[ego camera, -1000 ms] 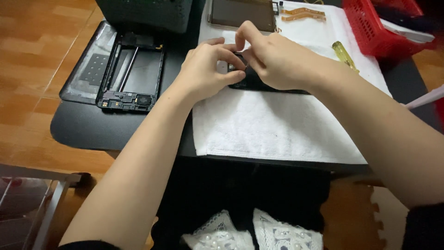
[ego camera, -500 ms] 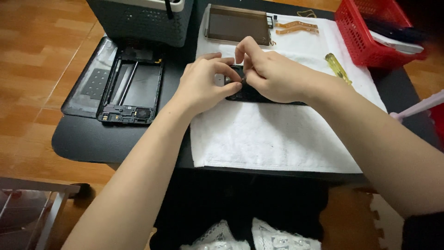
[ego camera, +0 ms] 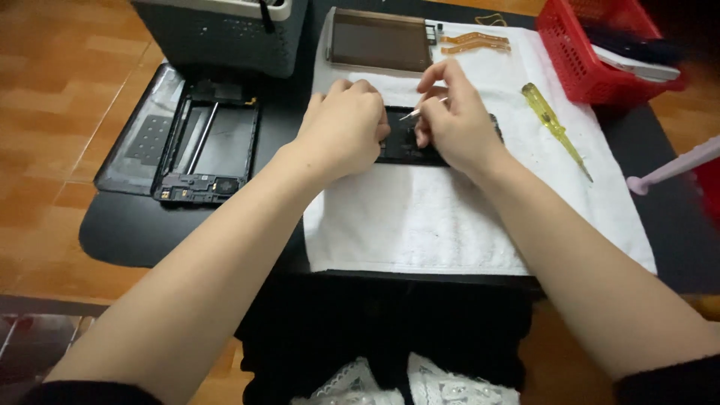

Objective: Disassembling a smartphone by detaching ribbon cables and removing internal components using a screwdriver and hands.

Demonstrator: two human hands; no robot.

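Lifted now, right-hand fingers (ego camera: 439, 112) pinch tweezers (ego camera: 415, 113) above the black board (ego camera: 405, 142); left fingers (ego camera: 352, 90) curled, pressing it.

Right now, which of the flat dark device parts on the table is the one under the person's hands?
The small dark part on the white towel, between the left hand and right hand. The open frame lies off the towel; the brownish panel lies farther back.

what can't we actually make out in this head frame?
Head view only:
- Dark device part: mostly covered by the left hand and right hand, so its detail is unreadable.
- Thin metal tool in the right hand: its tip is too small to tell contact.
- Red basket: cut off by the top edge.
- Pink handle: cut off at the right edge.
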